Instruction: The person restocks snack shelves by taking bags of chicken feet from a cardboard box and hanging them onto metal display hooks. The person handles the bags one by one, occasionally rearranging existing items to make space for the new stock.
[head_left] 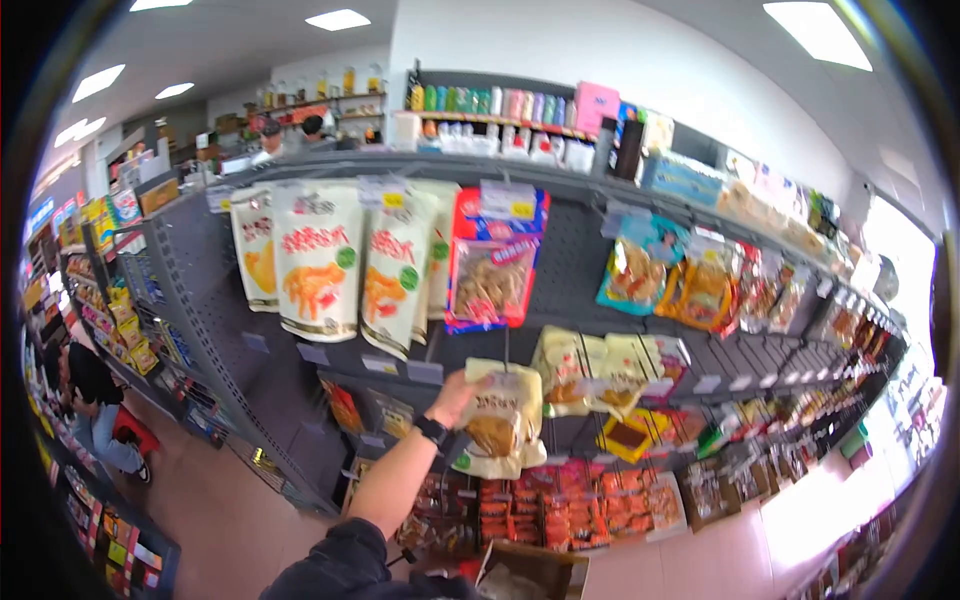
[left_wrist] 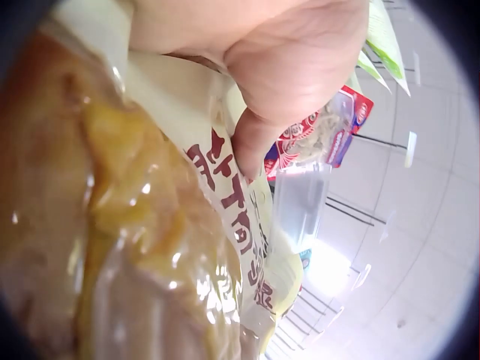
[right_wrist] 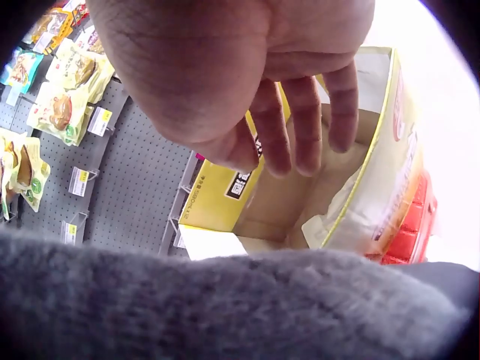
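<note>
In the head view my left hand [head_left: 455, 399] holds a cream snack bag [head_left: 506, 405] by its upper left edge, in front of the shelf hooks. The bag has a clear window with brown, glossy food behind it. The left wrist view shows the thumb [left_wrist: 259, 139] pressed on the printed top of the bag, while the other fingers are hidden. My right hand [right_wrist: 240, 75] hangs over an open yellow and white cardboard box [right_wrist: 214, 202], its fingers loosely extended at the opening. Pale plastic lies inside the box. The right hand is hidden in the head view.
Large white bags [head_left: 318, 265] and a red-blue bag [head_left: 493, 265] hang above. More cream bags [head_left: 610, 370] hang to the right. Orange packets [head_left: 570, 510] fill the lowest level. A red object [right_wrist: 416, 225] is beside the box. A person [head_left: 95, 410] is in the left aisle.
</note>
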